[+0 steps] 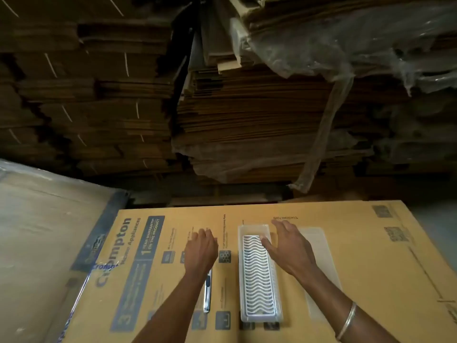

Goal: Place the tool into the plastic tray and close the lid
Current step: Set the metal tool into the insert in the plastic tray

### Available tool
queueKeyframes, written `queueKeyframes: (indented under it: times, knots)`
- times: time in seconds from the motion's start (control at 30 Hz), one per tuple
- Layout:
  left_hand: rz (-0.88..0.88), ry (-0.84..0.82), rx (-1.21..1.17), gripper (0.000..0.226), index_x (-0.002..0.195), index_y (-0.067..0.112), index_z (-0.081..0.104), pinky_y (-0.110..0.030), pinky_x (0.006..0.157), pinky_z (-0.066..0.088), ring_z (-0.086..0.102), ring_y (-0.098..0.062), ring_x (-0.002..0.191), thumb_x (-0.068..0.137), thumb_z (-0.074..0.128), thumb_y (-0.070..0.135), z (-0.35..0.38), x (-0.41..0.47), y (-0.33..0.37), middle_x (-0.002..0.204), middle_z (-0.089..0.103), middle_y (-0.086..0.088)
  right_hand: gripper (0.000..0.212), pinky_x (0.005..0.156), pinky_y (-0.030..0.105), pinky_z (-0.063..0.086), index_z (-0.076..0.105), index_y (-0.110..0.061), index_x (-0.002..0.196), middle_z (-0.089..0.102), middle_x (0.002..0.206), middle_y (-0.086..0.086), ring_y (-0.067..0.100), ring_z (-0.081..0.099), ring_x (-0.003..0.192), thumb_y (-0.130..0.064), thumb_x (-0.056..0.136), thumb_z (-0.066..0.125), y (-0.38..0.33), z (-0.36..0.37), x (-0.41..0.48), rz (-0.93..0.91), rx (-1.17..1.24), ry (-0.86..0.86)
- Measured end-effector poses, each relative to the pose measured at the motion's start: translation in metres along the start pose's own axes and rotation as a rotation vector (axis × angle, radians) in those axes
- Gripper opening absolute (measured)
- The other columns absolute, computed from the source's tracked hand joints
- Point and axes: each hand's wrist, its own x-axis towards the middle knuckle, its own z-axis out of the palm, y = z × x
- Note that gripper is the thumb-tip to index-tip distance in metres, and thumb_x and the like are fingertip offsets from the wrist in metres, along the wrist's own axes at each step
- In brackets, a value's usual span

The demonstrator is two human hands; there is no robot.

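Hands spread open, empty: your left hand covered the silver metal tool; your right hand, at three o'clock, touched the clear plastic tray.

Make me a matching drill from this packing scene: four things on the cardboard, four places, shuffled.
Things:
1. tool
2. plastic tray
3. lid
4. bangle

Places:
A. on the right wrist
B. flat on the carton, right of the tray
C. under the left hand and forearm
D. between the two hands, wavy rack inside

Pairs: 1-C, 2-D, 3-B, 4-A
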Motion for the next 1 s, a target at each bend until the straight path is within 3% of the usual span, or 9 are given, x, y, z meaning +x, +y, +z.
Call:
queueKeyframes:
  times: [0.1, 0.3, 0.47, 0.7, 0.83, 1.0]
  knots:
    - [-0.084, -0.225, 0.026, 0.025, 0.115, 0.013, 0.066, -0.036, 0.086, 0.055, 0.067, -0.025, 0.106, 0.100, 0.046, 0.014, 0.019, -0.006, -0.006, 0.114, 0.069, -0.006, 0.061, 0.102, 0.036, 0.046, 0.047, -0.024, 0.144, 0.050, 0.148, -0.003, 0.016, 0.045, 0.135, -0.061, 0.096, 0.042, 0.002, 0.007, 0.003, 0.000, -0.012, 0.008]
    - [-0.270, -0.438, -0.091, 0.032, 0.123, 0.014, 0.069, -0.039, 0.094, 0.056, 0.069, -0.026, 0.117, 0.097, 0.050, 0.020, 0.053, -0.021, -0.018, 0.125, 0.070, -0.005, 0.052, 0.089, 0.033, 0.049, 0.059, -0.024, 0.134, 0.062, 0.130, -0.004, 0.016, 0.056, 0.118, -0.057, 0.098, 0.042, 0.014, 0.020, 0.005, 0.006, -0.029, -0.015]
    - [-0.344, -0.405, -0.213, 0.030, 0.123, 0.010, 0.065, -0.038, 0.092, 0.056, 0.069, -0.028, 0.115, 0.102, 0.046, 0.017, 0.069, -0.029, -0.020, 0.122, 0.069, -0.009, 0.048, 0.084, 0.033, 0.051, 0.063, -0.023, 0.127, 0.067, 0.115, -0.003, 0.016, 0.061, 0.108, -0.055, 0.098, 0.044, 0.025, 0.031, 0.005, 0.020, -0.018, -0.024]
    - [-0.415, -0.440, -0.352, 0.031, 0.133, 0.001, 0.047, -0.037, 0.097, 0.051, 0.064, -0.033, 0.122, 0.104, 0.040, 0.013, 0.078, -0.032, -0.015, 0.131, 0.063, -0.017, 0.046, 0.082, 0.032, 0.051, 0.065, -0.022, 0.125, 0.068, 0.115, -0.003, 0.017, 0.062, 0.106, -0.054, 0.098, 0.046, 0.028, 0.034, 0.011, 0.030, 0.000, -0.018]
    - [-0.382, -0.471, -0.362, 0.024, 0.122, 0.004, 0.054, -0.040, 0.094, 0.052, 0.064, -0.033, 0.114, 0.102, 0.043, 0.012, 0.084, -0.030, -0.018, 0.125, 0.063, -0.017, 0.046, 0.083, 0.032, 0.051, 0.065, -0.022, 0.124, 0.068, 0.115, -0.004, 0.016, 0.061, 0.108, -0.054, 0.098, 0.045, 0.030, 0.036, 0.014, 0.026, -0.005, -0.017]
    - [-0.443, -0.421, -0.564, 0.027, 0.126, 0.012, 0.051, -0.039, 0.074, 0.051, 0.068, -0.037, 0.095, 0.101, 0.048, 0.021, 0.082, -0.021, -0.024, 0.110, 0.070, -0.019, 0.046, 0.083, 0.033, 0.052, 0.066, -0.022, 0.125, 0.068, 0.116, -0.003, 0.016, 0.062, 0.108, -0.054, 0.097, 0.046, 0.033, 0.037, 0.021, 0.022, 0.019, -0.005]
